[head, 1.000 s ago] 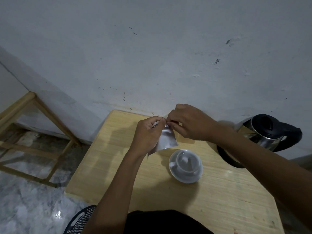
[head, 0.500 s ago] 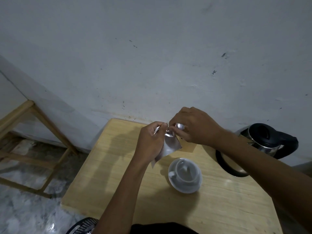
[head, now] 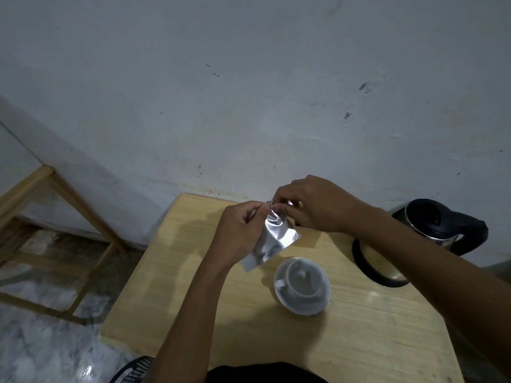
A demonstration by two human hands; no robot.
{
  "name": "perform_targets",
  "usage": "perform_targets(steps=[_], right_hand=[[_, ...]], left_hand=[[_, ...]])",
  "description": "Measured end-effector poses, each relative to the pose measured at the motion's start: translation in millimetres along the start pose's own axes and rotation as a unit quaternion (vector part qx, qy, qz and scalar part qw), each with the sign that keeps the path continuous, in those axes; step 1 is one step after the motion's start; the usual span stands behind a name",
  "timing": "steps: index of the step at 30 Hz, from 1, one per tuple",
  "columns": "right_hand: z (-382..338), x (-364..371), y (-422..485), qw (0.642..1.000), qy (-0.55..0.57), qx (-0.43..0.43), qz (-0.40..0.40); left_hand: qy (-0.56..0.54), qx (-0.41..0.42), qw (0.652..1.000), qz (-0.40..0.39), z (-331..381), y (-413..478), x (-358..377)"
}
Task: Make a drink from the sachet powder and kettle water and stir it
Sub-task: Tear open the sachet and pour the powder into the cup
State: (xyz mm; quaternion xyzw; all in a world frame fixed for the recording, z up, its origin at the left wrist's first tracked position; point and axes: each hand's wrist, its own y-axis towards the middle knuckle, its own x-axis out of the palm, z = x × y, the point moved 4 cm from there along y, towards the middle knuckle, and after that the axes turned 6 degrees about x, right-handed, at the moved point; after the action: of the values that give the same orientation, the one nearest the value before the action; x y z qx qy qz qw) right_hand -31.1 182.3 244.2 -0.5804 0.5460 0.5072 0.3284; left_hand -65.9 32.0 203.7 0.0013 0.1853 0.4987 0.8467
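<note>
Pinching crinkled foil sachet (head: 272, 236) — both hands, left hand (head: 240, 230), right hand (head: 315, 205).

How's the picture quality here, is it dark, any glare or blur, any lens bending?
Head view: dim, bluish light, soft overall. The silver sachet, pinched by the left hand and right hand, catches bright glare. Both hands cast shadows on the wooden table. Small highlights sit on the tabletop beside the kettle. The cup interior is murky. Wide-angle bending curves the wall line and table edges.
</note>
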Motion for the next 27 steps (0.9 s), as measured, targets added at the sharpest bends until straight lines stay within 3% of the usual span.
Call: perform_targets(steps=[7, 16, 21, 27], right_hand=[[-19, 9, -10, 0.972, -0.150, -0.100, 0.149], [-21, 17, -25, 0.939, -0.215, -0.094, 0.250], [-18, 25, -39, 0.943, -0.191, -0.042, 0.270], [-6, 25, -67, 0.946, -0.060, 0.034, 0.317]], left_hand=[[-0.154, -0.113, 0.980, 0.052, -5, -5, 8], [-0.130, -0.093, 0.984, 0.078, -8, 0, 13], [-0.081, -0.077, 0.986, 0.123, -18, 8, 0], [-0.101, -0.107, 0.979, 0.139, -33, 9, 1]])
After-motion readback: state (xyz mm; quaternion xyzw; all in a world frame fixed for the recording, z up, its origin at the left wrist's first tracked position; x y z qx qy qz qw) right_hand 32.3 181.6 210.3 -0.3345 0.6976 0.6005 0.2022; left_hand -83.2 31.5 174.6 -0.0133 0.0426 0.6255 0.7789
